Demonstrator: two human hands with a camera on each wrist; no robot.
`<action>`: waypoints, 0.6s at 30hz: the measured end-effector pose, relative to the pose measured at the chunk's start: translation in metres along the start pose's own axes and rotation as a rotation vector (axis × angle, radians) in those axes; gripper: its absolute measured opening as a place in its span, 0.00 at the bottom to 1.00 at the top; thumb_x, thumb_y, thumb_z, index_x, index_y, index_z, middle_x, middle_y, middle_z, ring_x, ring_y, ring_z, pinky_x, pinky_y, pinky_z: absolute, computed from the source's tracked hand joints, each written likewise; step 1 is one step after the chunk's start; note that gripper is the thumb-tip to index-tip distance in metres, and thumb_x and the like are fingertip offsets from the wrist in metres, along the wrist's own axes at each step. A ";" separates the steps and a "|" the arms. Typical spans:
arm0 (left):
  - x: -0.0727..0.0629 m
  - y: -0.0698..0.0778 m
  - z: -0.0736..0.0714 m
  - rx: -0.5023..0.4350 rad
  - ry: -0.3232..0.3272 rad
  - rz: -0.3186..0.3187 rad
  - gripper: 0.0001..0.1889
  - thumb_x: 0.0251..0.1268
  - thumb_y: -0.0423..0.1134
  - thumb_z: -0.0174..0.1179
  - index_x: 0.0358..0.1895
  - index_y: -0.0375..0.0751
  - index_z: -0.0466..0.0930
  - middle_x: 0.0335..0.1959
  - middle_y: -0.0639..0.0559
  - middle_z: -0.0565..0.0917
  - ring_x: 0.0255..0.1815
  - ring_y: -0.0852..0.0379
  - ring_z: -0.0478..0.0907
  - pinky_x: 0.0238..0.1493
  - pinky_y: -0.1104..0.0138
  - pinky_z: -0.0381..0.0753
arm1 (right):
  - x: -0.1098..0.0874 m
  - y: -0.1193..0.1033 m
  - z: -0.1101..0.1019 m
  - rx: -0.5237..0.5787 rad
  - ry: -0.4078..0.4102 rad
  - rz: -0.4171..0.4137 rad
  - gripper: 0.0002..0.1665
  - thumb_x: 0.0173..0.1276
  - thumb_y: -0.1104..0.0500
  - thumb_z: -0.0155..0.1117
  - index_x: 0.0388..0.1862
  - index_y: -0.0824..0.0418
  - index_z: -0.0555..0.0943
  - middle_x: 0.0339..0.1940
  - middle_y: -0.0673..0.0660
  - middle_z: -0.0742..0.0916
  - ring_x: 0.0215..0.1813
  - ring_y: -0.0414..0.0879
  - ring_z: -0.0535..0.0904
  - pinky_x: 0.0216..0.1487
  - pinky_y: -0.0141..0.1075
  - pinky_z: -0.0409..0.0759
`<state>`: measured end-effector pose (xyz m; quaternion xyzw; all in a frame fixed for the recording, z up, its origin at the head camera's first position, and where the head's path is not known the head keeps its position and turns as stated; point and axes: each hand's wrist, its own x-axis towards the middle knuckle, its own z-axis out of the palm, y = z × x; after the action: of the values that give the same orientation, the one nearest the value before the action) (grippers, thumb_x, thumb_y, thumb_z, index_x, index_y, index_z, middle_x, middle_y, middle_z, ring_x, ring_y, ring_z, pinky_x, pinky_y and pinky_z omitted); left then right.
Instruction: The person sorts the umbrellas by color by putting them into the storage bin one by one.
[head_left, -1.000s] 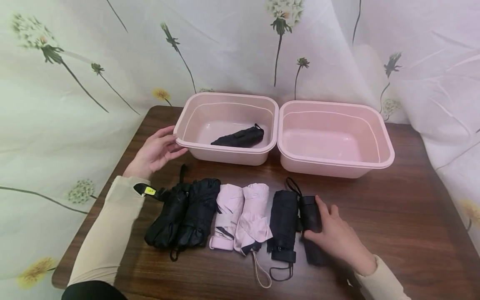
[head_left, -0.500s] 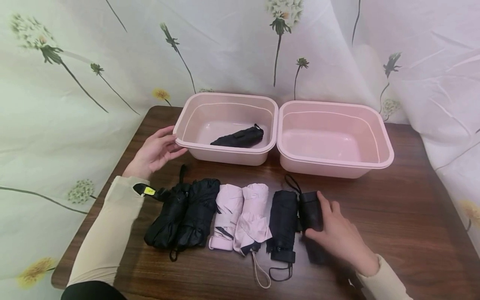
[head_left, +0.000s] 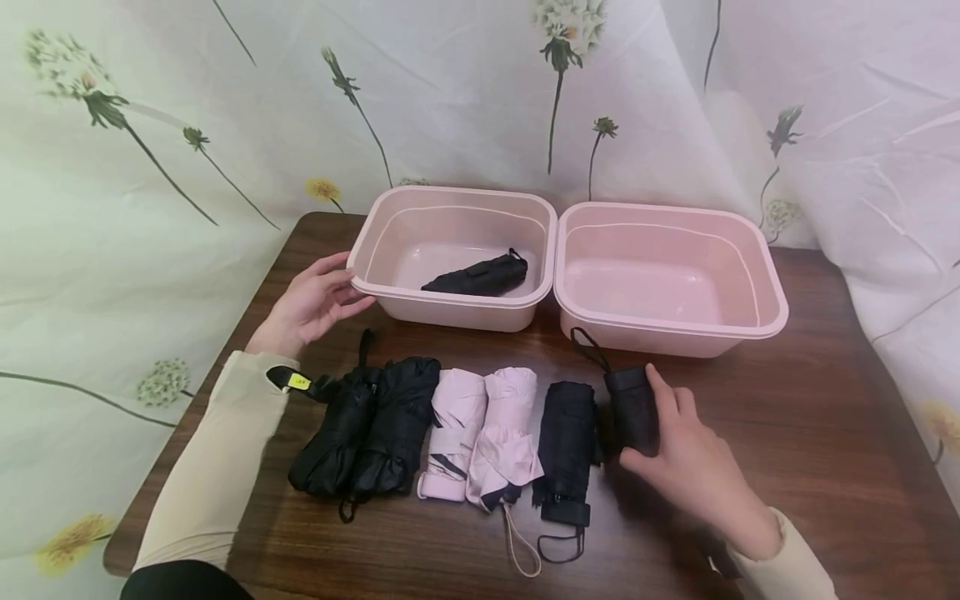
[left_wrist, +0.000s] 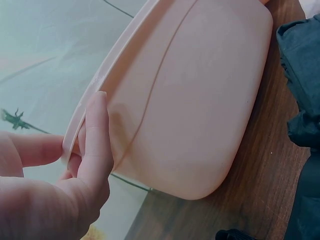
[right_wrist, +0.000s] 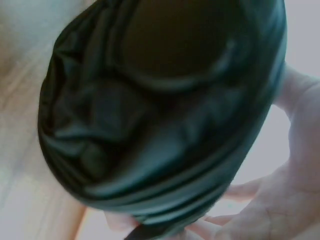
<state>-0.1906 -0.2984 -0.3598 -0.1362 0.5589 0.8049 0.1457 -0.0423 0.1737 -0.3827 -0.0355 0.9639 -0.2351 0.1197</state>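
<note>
My right hand (head_left: 701, 475) grips a folded black umbrella (head_left: 633, 408) between thumb and fingers, raised at the right end of the row with its top toward the right basin. Its bunched cloth (right_wrist: 165, 130) fills much of the right wrist view, the palm beside it. With thumb and fingers, my left hand (head_left: 311, 304) pinches the rim of the left pink basin (head_left: 450, 312); that basin's wall (left_wrist: 200, 95) shows in the left wrist view. Inside this basin lies another folded black umbrella (head_left: 480, 277).
A second pink basin (head_left: 652, 332) stands right beside the first. Nearer lie two black umbrellas (head_left: 401, 421), a pink umbrella (head_left: 457, 408), another pink umbrella (head_left: 510, 417) with a wrist loop, and a black umbrella (head_left: 566, 442), all on the brown table (head_left: 832, 450). Flowered cloth hangs behind.
My right hand has lifted the black umbrella and moved it slightly up and right, away from the neighbouring umbrella, tilting it. My left hand stays at the basin rim.
</note>
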 end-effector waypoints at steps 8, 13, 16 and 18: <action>-0.001 -0.001 0.000 -0.012 -0.002 -0.006 0.30 0.74 0.31 0.49 0.74 0.48 0.50 0.51 0.51 0.80 0.42 0.56 0.84 0.42 0.62 0.87 | -0.005 -0.005 -0.016 0.013 0.151 -0.105 0.63 0.51 0.51 0.72 0.79 0.54 0.44 0.56 0.66 0.69 0.30 0.52 0.76 0.24 0.39 0.74; -0.001 -0.001 0.000 -0.016 -0.010 -0.004 0.30 0.74 0.31 0.49 0.74 0.47 0.50 0.48 0.51 0.81 0.41 0.56 0.84 0.42 0.62 0.87 | -0.006 -0.009 -0.028 0.086 0.247 -0.163 0.62 0.50 0.57 0.73 0.79 0.57 0.47 0.57 0.65 0.71 0.42 0.57 0.77 0.34 0.50 0.80; -0.001 -0.001 0.000 -0.012 -0.012 -0.003 0.30 0.74 0.32 0.49 0.74 0.47 0.50 0.49 0.51 0.80 0.42 0.56 0.84 0.43 0.62 0.87 | -0.007 -0.011 -0.037 0.148 0.282 -0.179 0.60 0.50 0.60 0.73 0.77 0.59 0.50 0.57 0.64 0.71 0.48 0.57 0.74 0.43 0.53 0.78; -0.001 -0.001 0.000 -0.008 -0.011 -0.001 0.30 0.74 0.32 0.49 0.74 0.47 0.51 0.50 0.51 0.80 0.41 0.57 0.83 0.43 0.62 0.87 | -0.007 -0.012 -0.042 0.197 0.293 -0.181 0.59 0.50 0.62 0.73 0.77 0.61 0.50 0.58 0.65 0.71 0.51 0.58 0.71 0.47 0.54 0.77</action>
<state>-0.1896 -0.2984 -0.3606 -0.1328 0.5549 0.8077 0.1486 -0.0460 0.1830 -0.3392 -0.0753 0.9362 -0.3408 -0.0408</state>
